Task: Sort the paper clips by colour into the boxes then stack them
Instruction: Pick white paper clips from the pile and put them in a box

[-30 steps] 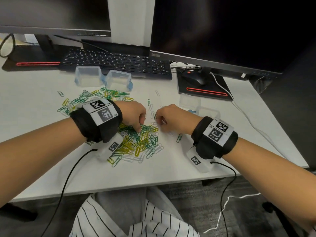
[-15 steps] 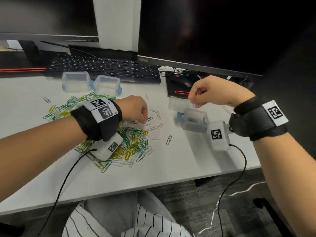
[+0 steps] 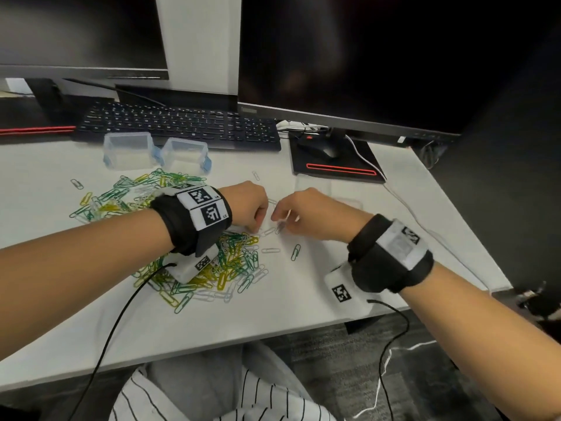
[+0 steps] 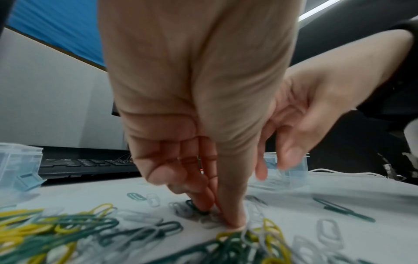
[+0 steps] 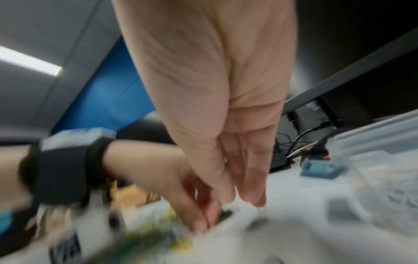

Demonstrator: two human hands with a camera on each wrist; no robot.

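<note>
Pinching white paper clips (image 4: pixel 181 210) off the white desk (image 3: pixel 303 287) beside the mixed green, yellow and white heap (image 3: pixel 224 268), your left hand (image 3: pixel 246 208) works while your right hand (image 3: pixel 306 214) hangs beside it with loose fingers.

Right hand (image 5: pixel 217 110): fills the frame's centre, fingers (image 5: pixel 254 180) straight, pointing down toward the white table (image 5: pixel 300 230).
Left hand (image 5: pixel 185 192): lower centre, fingertips on the table just below the right fingers; black wristband (image 5: pixel 65 171) at left.
Clips (image 5: pixel 156 234): blurred green and yellow, bottom left-centre.
Box (image 5: pixel 382 178): clear, right edge, blue latch (image 5: pixel 316 169).
</note>
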